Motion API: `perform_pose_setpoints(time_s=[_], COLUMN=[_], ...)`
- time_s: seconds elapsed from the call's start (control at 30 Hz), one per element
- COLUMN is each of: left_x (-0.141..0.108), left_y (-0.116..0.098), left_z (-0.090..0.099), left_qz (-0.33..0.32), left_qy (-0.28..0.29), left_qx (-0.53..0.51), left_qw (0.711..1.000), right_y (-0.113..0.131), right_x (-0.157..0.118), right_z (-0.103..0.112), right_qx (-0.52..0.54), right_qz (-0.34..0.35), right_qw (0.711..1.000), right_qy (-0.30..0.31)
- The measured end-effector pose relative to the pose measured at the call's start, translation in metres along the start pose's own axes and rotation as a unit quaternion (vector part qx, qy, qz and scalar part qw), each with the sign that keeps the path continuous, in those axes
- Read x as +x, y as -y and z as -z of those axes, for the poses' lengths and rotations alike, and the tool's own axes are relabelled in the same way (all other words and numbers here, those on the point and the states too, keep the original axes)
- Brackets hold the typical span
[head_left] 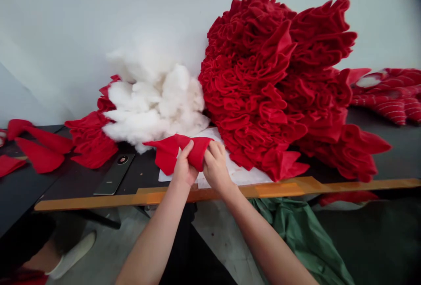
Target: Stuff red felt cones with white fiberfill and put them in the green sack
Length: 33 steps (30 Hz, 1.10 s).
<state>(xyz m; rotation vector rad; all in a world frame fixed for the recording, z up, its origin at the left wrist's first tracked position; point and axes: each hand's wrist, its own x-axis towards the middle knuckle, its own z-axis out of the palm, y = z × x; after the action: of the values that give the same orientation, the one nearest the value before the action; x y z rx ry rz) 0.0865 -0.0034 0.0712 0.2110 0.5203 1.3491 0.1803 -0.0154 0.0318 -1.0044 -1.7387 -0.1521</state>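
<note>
The left hand [185, 165] and the right hand [215, 166] both clench one red fabric piece [197, 153], pinched between their fingers. It hangs just above white paper [237, 173] on the bench [141, 175].

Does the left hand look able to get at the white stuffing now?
Probably yes: the left hand sits close below the white stuffing, and only the red fabric piece it grips lies between them.

Red felt pieces [177, 153], white stuffing [151, 105].

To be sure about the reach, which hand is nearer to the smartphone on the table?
Left. The left hand is right of the smartphone; the right hand is farther right.
</note>
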Motion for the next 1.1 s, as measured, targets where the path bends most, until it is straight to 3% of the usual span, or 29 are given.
perform_pose_setpoints(time_s=[0.1,0.23,0.37,0.5,0.63,0.83,1.0,1.1], left_x=[-0.003,-0.005,-0.007,-0.008,-0.008,-0.008,-0.008,-0.009], left_y=[0.002,-0.001,-0.001,-0.005,-0.008,-0.009,-0.011,-0.008], left_z=[0.002,0.004,0.008,0.016,0.024,0.031,0.037,0.039], left_qz=[0.016,0.027,0.026,0.0,-0.061,-0.079,-0.088,-0.079], left_qy=[-0.002,-0.023,-0.008,-0.007,0.002,0.017,0.017,0.035], left_qx=[0.002,-0.017,-0.021,-0.023,0.002,0.022,0.04,0.049], left_qw=[1.0,0.999,0.999,1.0,0.998,0.996,0.995,0.995], right_y=[0.004,0.015,0.016,0.014,0.017,0.02,0.021,0.021], right_x=[-0.002,-0.014,-0.016,-0.013,-0.018,-0.023,-0.025,-0.025], right_z=[0.002,0.002,-0.002,0.003,0.004,-0.006,-0.004,-0.007], right_qx=[-0.023,-0.013,-0.003,0.072,0.104,0.108,0.105,0.115], right_qz=[-0.053,-0.019,0.04,0.072,0.033,0.065,0.041,0.078], right_qw=[0.996,0.992,0.997,0.995,0.994,0.992,0.993,0.99], right_qy=[-0.064,-0.123,-0.069,-0.014,-0.025,0.027,-0.036,0.023])
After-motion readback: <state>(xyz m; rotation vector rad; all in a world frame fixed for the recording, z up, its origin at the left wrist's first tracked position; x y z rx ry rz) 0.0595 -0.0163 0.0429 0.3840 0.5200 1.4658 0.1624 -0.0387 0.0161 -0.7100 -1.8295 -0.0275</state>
